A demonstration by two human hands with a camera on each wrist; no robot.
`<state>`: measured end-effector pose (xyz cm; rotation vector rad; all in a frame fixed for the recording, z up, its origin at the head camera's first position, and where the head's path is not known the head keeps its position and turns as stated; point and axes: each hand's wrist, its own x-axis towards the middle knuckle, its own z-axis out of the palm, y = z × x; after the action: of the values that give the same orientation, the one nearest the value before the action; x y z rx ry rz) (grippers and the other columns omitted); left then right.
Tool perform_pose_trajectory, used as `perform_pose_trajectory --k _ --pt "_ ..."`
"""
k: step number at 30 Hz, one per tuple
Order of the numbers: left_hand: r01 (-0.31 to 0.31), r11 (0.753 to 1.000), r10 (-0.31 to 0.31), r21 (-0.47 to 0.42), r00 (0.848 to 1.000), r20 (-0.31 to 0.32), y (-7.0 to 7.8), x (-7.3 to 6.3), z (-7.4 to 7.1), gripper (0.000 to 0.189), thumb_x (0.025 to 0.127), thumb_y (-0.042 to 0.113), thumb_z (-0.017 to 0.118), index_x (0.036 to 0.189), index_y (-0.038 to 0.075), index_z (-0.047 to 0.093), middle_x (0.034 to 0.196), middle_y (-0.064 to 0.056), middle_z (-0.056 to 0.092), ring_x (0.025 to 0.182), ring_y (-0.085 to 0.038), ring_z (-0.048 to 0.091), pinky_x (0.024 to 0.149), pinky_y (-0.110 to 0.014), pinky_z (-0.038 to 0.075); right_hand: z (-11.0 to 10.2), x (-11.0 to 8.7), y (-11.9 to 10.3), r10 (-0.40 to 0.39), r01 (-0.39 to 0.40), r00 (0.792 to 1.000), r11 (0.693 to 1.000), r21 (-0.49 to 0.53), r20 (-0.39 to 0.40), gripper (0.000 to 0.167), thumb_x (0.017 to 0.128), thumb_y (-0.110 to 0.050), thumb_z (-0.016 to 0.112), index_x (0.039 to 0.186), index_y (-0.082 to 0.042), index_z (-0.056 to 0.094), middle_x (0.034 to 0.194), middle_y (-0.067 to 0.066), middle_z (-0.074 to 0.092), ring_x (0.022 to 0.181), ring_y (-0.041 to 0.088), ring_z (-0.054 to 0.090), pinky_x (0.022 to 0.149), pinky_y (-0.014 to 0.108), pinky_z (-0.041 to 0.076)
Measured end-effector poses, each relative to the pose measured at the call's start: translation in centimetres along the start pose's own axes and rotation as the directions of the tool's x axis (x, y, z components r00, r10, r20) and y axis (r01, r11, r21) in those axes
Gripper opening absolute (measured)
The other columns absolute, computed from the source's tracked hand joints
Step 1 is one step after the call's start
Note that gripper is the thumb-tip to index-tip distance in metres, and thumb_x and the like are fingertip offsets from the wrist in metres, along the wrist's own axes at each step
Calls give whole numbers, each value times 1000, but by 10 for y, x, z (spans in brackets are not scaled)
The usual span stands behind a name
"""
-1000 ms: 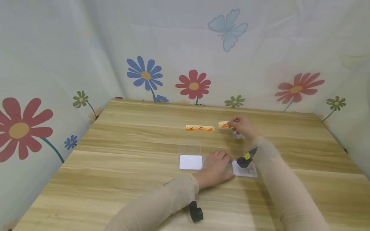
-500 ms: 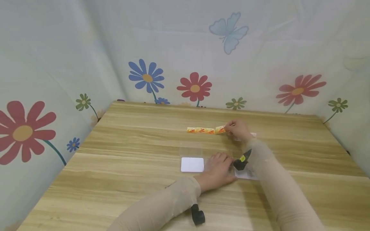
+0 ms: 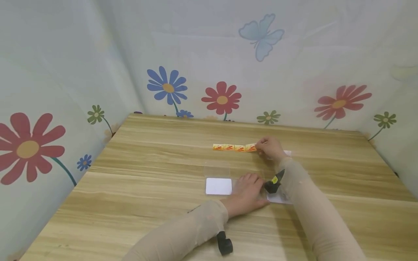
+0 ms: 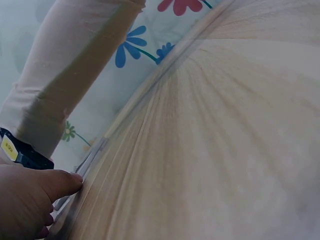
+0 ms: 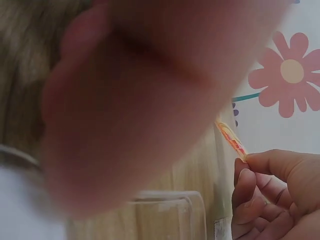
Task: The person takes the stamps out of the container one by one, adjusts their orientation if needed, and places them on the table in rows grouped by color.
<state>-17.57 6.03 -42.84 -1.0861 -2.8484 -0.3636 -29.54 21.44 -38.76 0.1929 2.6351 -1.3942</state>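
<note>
Between the thumb and fingers of my right hand (image 3: 270,148) is a small yellow card (image 3: 250,147) with a red print, also visible edge-on in the right wrist view. It is at the right end of a row of similar yellow cards (image 3: 229,147) lying flat on the table. My left hand (image 3: 245,189) rests palm down, nearer to me, with its fingers extended; what lies under it is mostly hidden. Left of that hand lies a white rounded rectangle (image 3: 218,186), with a faint clear plastic lid (image 3: 217,169) behind it. A second white rectangle (image 3: 277,197) shows to its right, partly hidden by the right wrist.
A pale flat piece (image 3: 287,153) lies partly hidden behind my right hand. The wooden table (image 3: 130,188) ends at a flower-printed curtain (image 3: 189,43) at the back and sides. A black wrist camera (image 3: 224,243) hangs below the left sleeve.
My right hand has moved left with the yellow card, bringing it up to the end of the row. My left hand keeps its place, and the view has shifted slightly.
</note>
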Motion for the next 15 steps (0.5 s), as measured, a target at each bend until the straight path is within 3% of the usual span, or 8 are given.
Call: perform_pose_trajectory --k 15 --pt "9 1000 -8 -5 1000 18 2 0 -3 58 84 56 64 127 18 57 121 5 56 116 -13 49 100 -27 41 -1 -1 1 -26 23 999 995 -102 -26 17 85 -10 61 95 5 62 64 -1 59 59 9 52 53 19 44"
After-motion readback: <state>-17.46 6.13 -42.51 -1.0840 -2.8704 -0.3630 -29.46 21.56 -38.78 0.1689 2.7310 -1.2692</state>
